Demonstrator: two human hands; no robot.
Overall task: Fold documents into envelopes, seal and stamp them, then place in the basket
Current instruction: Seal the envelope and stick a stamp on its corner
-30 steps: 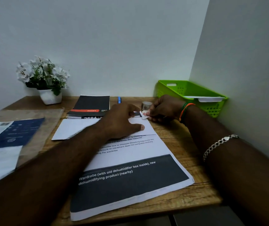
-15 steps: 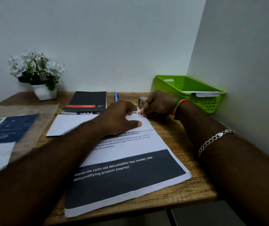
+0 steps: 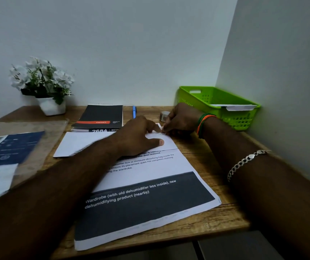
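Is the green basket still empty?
No, the green basket already holds a white envelope lying along its near right end.

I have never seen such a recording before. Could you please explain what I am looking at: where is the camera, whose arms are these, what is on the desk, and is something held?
There is no machine here. One camera sits on a person's head and looks down at their own two bare arms.

The left hand rests on a white envelope and keeps it flat on the wooden desk. The right hand pinches a small white piece, perhaps a stamp, at the envelope's corner; it is too small to tell.

Nearer lies a printed document. Behind are a black notebook, a blue pen, a small tape roll and a potted white flower. On the right stands a green basket with an envelope already in it.
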